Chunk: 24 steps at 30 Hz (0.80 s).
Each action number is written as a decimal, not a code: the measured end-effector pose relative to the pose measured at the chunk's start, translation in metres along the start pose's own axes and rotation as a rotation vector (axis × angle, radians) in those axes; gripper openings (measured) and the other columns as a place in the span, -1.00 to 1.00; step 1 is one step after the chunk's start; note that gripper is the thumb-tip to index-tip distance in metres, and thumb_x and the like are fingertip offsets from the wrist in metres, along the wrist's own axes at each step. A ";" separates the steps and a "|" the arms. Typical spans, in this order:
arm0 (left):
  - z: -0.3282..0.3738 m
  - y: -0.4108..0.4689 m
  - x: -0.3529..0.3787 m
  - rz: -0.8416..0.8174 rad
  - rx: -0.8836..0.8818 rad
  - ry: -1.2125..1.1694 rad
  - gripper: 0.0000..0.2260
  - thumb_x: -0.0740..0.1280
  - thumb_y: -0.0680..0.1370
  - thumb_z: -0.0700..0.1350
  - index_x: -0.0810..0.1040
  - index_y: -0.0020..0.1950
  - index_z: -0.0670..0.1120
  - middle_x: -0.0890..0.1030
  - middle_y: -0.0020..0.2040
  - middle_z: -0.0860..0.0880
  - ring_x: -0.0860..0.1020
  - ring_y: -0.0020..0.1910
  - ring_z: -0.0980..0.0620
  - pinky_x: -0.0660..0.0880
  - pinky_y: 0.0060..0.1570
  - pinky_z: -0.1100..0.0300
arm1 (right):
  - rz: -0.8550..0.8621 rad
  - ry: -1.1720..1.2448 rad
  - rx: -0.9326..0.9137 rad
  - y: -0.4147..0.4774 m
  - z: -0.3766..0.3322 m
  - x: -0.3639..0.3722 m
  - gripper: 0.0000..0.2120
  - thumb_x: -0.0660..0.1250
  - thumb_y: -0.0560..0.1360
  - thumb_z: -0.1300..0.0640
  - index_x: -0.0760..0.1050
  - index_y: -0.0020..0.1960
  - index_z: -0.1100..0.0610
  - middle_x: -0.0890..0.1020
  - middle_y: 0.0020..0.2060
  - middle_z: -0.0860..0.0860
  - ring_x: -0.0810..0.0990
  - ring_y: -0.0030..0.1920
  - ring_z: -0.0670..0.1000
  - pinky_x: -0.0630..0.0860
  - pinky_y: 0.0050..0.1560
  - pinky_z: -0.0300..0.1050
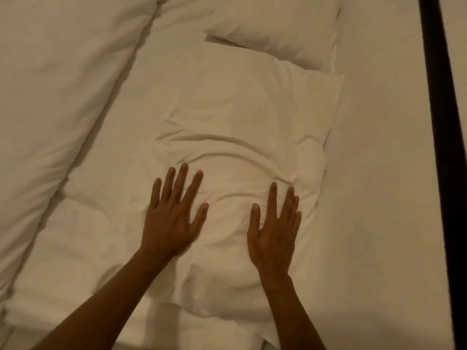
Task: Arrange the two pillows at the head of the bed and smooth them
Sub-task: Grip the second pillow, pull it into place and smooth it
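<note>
- Pressing flat on the near pillow (227, 152), the left hand (171, 221) and right hand (274, 236) are laid palms down, fingers spread, nothing grasped.
- Creases are seen arcing just beyond the fingertips (185, 168).
- The far pillow (278, 26) is placed beyond the near pillow, overlapping its far edge.
- A white duvet (63, 84) is spread left of the near pillow.
</note>
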<state>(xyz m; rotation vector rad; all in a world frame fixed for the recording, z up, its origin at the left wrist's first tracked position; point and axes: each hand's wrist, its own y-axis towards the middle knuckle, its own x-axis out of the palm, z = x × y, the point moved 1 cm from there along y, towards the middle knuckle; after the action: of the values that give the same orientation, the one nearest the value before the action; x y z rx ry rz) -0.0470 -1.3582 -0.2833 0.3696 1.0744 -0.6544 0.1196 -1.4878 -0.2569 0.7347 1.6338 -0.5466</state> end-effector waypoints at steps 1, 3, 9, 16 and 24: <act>-0.003 -0.004 -0.001 -0.016 -0.022 0.004 -0.41 0.05 0.63 0.20 0.02 0.62 0.06 -0.02 0.64 -0.05 -0.06 0.61 -0.06 0.02 0.54 -0.16 | -0.005 0.006 0.026 -0.003 0.002 -0.001 -0.41 -0.02 0.67 -0.19 -0.07 0.63 -0.07 -0.03 0.63 0.07 -0.07 0.62 0.08 0.02 0.58 0.14; -0.007 -0.012 -0.007 -0.038 -0.068 0.009 -0.40 0.00 0.62 0.22 -0.05 0.63 0.08 -0.05 0.64 -0.06 -0.07 0.61 -0.08 0.04 0.53 -0.20 | 0.000 0.064 0.111 -0.009 0.001 -0.005 -0.42 -0.04 0.67 -0.18 -0.09 0.63 -0.07 -0.01 0.63 0.08 -0.06 0.61 0.07 0.05 0.57 0.14; 0.016 -0.012 -0.024 -0.030 0.099 0.004 -0.39 0.05 0.64 0.13 -0.03 0.63 -0.06 0.00 0.63 -0.16 -0.04 0.61 -0.10 0.03 0.56 -0.12 | 0.019 0.106 0.011 -0.026 -0.020 -0.012 -0.44 0.00 0.68 -0.10 -0.01 0.63 0.03 0.02 0.62 0.11 -0.04 0.61 0.07 0.04 0.58 0.11; -0.044 -0.013 -0.023 -0.115 0.024 0.024 -0.42 -0.03 0.63 0.20 -0.04 0.63 0.08 -0.07 0.64 0.01 -0.06 0.61 -0.06 0.04 0.54 -0.17 | -0.037 0.028 0.092 -0.030 -0.002 -0.010 -0.41 -0.07 0.67 -0.18 -0.08 0.63 -0.01 -0.04 0.62 0.11 -0.08 0.62 0.10 0.00 0.58 0.15; 0.024 0.082 -0.022 -0.037 0.194 -0.057 -0.47 -0.07 0.68 0.11 -0.06 0.63 0.03 -0.09 0.64 -0.04 -0.12 0.61 -0.01 -0.05 0.57 -0.08 | 0.027 0.059 -0.026 0.056 -0.028 -0.006 -0.46 -0.10 0.69 -0.11 0.00 0.63 0.00 0.01 0.62 0.10 -0.08 0.61 0.12 -0.06 0.59 0.13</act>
<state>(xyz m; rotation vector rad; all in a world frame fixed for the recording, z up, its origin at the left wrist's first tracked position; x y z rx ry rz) 0.0165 -1.3033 -0.2554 0.4967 0.9682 -0.8007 0.1418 -1.4307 -0.2435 0.7587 1.6806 -0.4877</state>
